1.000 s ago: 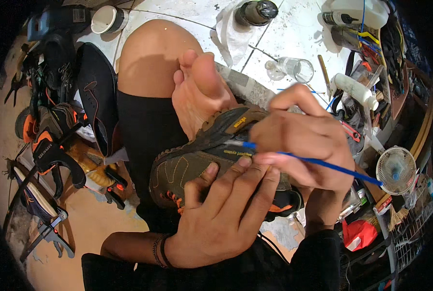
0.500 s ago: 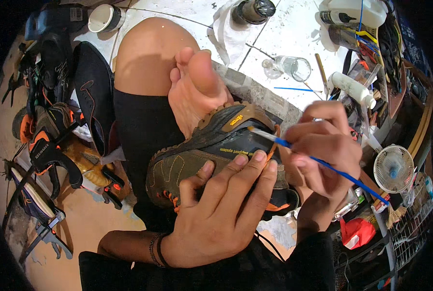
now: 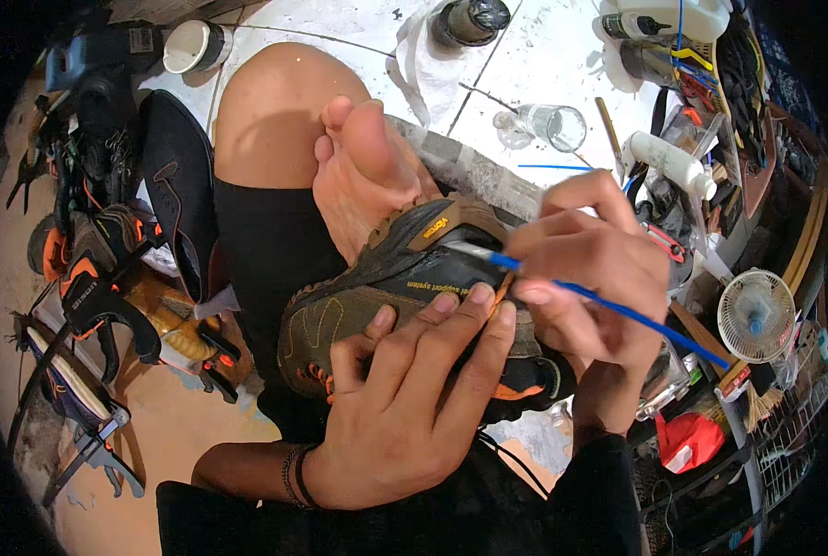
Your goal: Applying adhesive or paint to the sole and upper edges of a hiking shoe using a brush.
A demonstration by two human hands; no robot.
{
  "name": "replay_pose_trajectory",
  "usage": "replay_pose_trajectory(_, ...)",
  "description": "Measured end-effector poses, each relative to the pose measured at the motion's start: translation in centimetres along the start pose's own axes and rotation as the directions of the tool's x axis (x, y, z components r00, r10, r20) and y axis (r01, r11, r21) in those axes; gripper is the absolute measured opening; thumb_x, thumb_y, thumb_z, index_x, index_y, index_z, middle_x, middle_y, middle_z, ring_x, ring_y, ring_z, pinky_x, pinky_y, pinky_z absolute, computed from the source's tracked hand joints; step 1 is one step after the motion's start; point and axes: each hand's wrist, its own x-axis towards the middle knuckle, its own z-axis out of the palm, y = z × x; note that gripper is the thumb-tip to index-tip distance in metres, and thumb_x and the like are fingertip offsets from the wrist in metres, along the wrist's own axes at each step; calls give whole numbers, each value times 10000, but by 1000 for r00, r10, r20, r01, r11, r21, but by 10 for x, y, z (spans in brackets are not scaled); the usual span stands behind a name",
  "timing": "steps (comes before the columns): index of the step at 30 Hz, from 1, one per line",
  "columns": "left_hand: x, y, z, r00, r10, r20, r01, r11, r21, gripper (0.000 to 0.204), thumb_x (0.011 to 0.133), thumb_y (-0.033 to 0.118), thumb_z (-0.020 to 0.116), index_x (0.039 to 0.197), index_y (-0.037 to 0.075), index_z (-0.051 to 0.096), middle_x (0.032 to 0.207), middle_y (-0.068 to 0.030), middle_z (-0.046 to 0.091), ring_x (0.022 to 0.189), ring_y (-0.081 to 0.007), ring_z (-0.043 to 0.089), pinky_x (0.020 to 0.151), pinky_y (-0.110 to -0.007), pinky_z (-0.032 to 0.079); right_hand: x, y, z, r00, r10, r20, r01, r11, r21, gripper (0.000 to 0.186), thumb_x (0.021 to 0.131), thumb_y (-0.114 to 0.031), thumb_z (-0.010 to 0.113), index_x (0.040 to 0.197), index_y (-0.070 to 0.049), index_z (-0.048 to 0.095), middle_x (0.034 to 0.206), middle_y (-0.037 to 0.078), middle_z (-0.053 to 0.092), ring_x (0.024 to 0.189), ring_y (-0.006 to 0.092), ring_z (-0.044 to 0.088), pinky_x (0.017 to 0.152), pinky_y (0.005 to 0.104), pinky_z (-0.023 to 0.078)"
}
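A brown and black trainer [image 3: 314, 322] with orange laces lies on its side in my lap, its sole edge against my bare foot [image 3: 363, 181]. My left hand [image 3: 391, 408] rests over the upper, fingertips pressing on the side panel; its thumb is hidden. My right hand [image 3: 599, 278] pinches a paintbrush [image 3: 632, 315] with a long blue handle and silver ferrule. The brush end meets the seam between the dark side panel and the sole, where its bristles barely show. A thin orange strip [image 3: 504, 289] runs between my two hands on the shoe.
Clamps [image 3: 108, 306] and shoes crowd the left side. Ahead on white tiles stand a dark pot [image 3: 469, 23], a glass jar [image 3: 557, 127] and a white bottle [image 3: 669, 162]. A small fan [image 3: 755, 317] and a wire rack [image 3: 794, 417] line the right.
The brush has moved left, its tip going from over the dark panel to the seam by the sole. My right hand shifted left with it. My left hand keeps its place on the trainer.
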Motion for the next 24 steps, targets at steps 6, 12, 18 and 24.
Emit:
replay_pose_trajectory(6, -1, 2, -2, 1000, 17, 17, -16, 999, -49, 521, 764, 57, 670, 1285, 67, 690, 1289, -102, 659, 1105, -253, 620, 910, -455, 450, -22, -9, -21, 988, 123, -90, -124, 992, 0, 187, 791, -135, 797, 853, 8, 693, 809, 124, 703, 742, 300, 612, 710, 371, 488)
replay_pose_trajectory(12, 0, 2, 1, 999, 34, -1, -34, 998, -56, 535, 751, 47, 658, 1285, 63, 686, 1279, -105, 657, 1096, -268, 620, 918, -463, 450, 1, 6, -17, 979, 190, -74, -174, 967, 184, 396, 1007, -358, 605, 1076, 31, 622, 1014, 159, 680, 775, 224, 625, 781, 373, 519)
replay_pose_trajectory(18, -2, 5, 2, 1000, 22, 14, -22, 1000, -17, 549, 740, 47, 669, 1289, 65, 679, 1284, -98, 648, 1089, -269, 614, 922, -460, 447, 39, 42, 14, 909, 209, 361, -267, 956, 119, 522, 728, -371, 909, 909, -57, 532, 815, 16, 535, 717, 134, 494, 617, 305, 410)
replay_pose_trajectory(24, 1, 2, 1, 998, 55, 23, -55, 998, 14, 440, 862, 194, 625, 1284, 85, 682, 1321, -58, 646, 1104, -184, 634, 903, -410, 449, 43, 52, 1, 803, 272, 530, -402, 905, 143, 447, 778, -299, 885, 891, -62, 523, 757, -7, 521, 709, 97, 486, 608, 280, 403)
